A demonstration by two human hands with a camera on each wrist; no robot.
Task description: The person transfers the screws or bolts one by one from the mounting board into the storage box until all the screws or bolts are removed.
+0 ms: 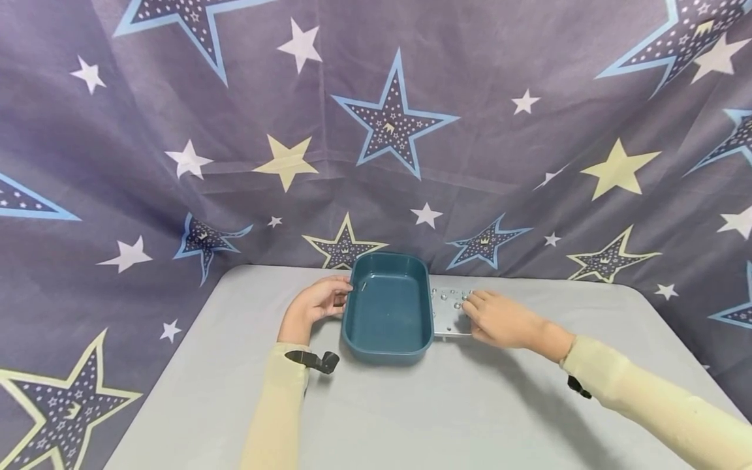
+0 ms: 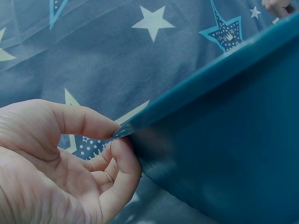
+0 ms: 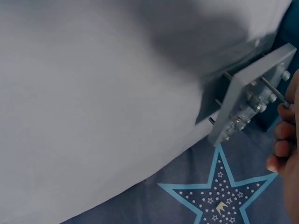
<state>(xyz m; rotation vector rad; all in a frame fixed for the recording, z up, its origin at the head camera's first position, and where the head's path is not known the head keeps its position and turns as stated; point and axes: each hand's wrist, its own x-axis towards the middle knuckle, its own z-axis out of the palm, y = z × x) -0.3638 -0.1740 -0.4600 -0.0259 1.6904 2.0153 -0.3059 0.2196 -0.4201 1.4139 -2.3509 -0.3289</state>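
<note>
A blue rectangular plastic bin [image 1: 388, 313] stands on the table. My left hand [image 1: 322, 300] pinches the bin's left rim between thumb and fingers; in the left wrist view the thumb and forefinger meet at the rim [image 2: 126, 130]. Right beside the bin is a flat metal plate [image 1: 452, 320] with several bolts [image 3: 240, 122] through it, their shanks sticking out underneath. Over the plate's right side, my right hand [image 1: 499, 320] pinches a thin metal screw [image 3: 274, 90] that stands in the plate. A small light-coloured piece [image 1: 363, 286] lies in the bin near its left wall.
A light grey cloth covers the table [image 1: 376, 418]. Behind it hangs a dark curtain [image 1: 470, 156] with a star print, close to the bin's far end. Each sleeve carries a black wrist strap [image 1: 311, 360].
</note>
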